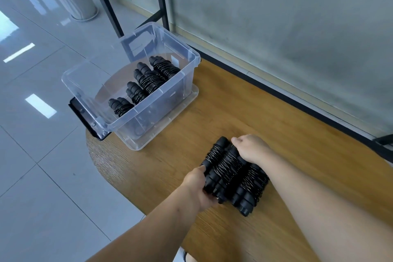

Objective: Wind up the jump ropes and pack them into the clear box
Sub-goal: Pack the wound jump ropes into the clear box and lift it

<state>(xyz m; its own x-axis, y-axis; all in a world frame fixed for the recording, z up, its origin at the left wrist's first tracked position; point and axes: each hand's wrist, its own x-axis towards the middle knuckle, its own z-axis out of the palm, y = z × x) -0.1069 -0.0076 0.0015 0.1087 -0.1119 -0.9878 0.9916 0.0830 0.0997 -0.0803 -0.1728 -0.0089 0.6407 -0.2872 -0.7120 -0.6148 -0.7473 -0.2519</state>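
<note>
Wooden table (287, 134), concrete wall (276, 27), tiled floor (42, 166)

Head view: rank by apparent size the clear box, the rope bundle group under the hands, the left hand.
1. clear box
2. wound rope bundles gripped between both hands
3. left hand

The bundles and hand sit nearer the camera, so they look relatively enlarged.

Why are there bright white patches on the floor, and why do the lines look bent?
Head view: the white patches on the floor are glare from lights on shiny tiles; the wide lens bends the table edge and wall line; the clear box is sharp, with faint reflections.
</note>
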